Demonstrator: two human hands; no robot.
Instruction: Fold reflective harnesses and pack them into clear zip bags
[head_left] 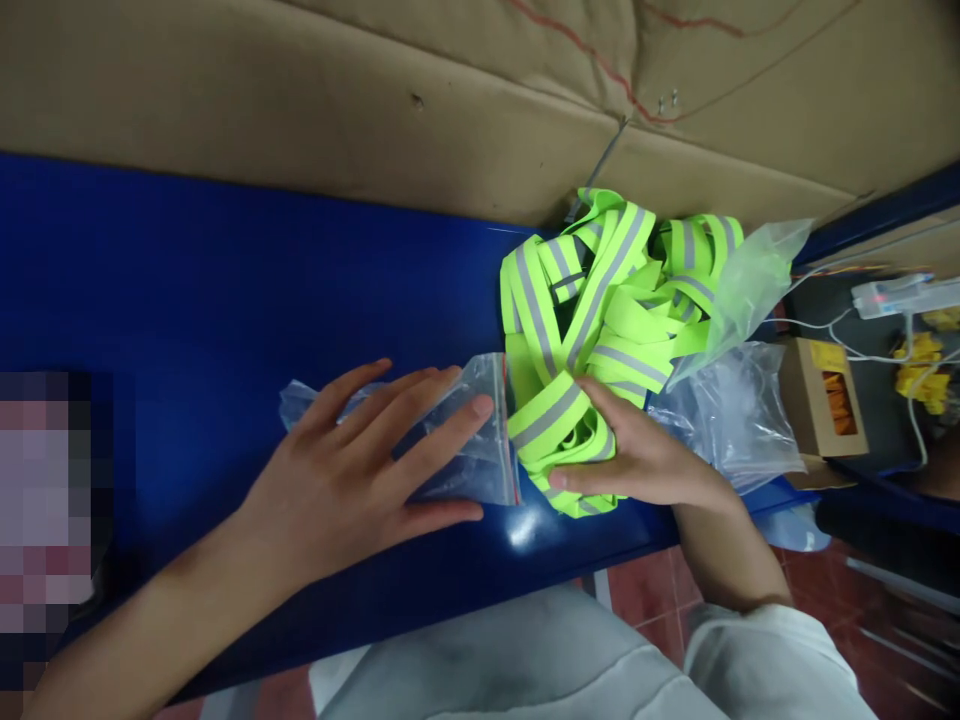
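My left hand (367, 450) lies with fingers spread over a clear zip bag (480, 440) on the blue table. The bag's red-edged zip end points toward the right. My right hand (630, 445) has its thumb and fingers around a folded bundle of neon-yellow reflective strap (559, 420) with a grey stripe, just beyond the bag's mouth. Behind it, a tangled pile of the same reflective straps (615, 280) rests at the back of the table; a few dark parts show among them.
Clear plastic bags (735, 410) lie right of my right hand, beside a cardboard box (825, 400) with orange contents. Farther right are a white power strip (900, 295) and cables. A cardboard-covered wall (375, 110) runs along the back of the blue table (187, 280). A pixelated patch hides the left edge.
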